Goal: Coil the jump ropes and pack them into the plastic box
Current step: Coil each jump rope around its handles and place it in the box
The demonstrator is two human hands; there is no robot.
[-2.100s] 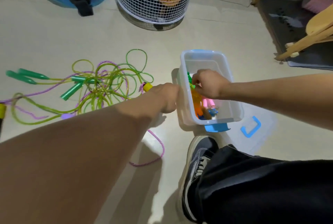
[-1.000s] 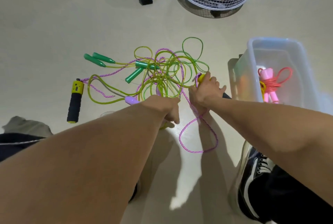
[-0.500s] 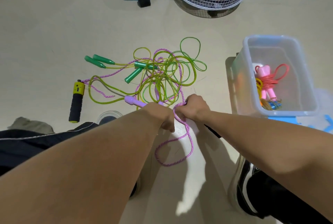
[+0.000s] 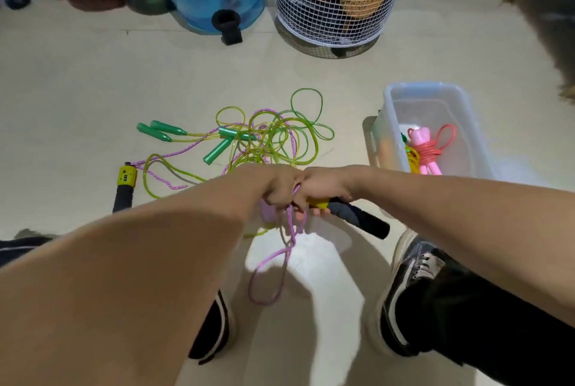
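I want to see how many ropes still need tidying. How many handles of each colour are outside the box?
Green handles: 4
Yellow-and-black handles: 2, one gripped in the right hand
Purple handles: 1, partly hidden under the left hand, which holds the purple rope
Total: 7
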